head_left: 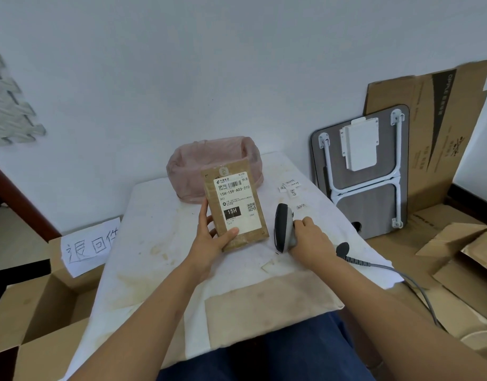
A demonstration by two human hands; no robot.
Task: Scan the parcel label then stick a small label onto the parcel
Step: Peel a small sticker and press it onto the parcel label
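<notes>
Parcel (235,207): propped upright above the table (159,243), label (238,203) facing the person for scanning.
Left hand (213,235): clasps the parcel's lower edge.
Right hand (309,237): wrapped round the scanner (283,228), not yet aimed.
Small labels (290,188): waiting just beyond.

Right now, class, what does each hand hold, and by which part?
The left hand holds the parcel by its lower left corner. The right hand grips the scanner by its handle.
</notes>
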